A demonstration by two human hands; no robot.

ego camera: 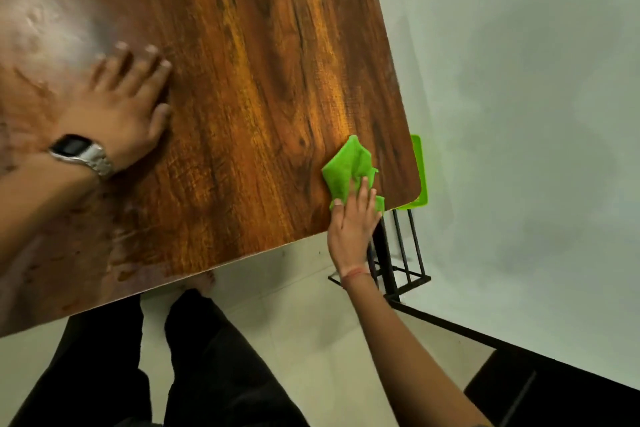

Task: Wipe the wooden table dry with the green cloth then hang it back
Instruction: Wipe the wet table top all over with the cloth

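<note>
Head view: the right hand presses the green cloth flat on the wooden counter near its right corner, grip spread over the cloth. The left hand lies flat on the counter, fingers spread, well apart from the cloth, wearing a wristwatch.
</note>
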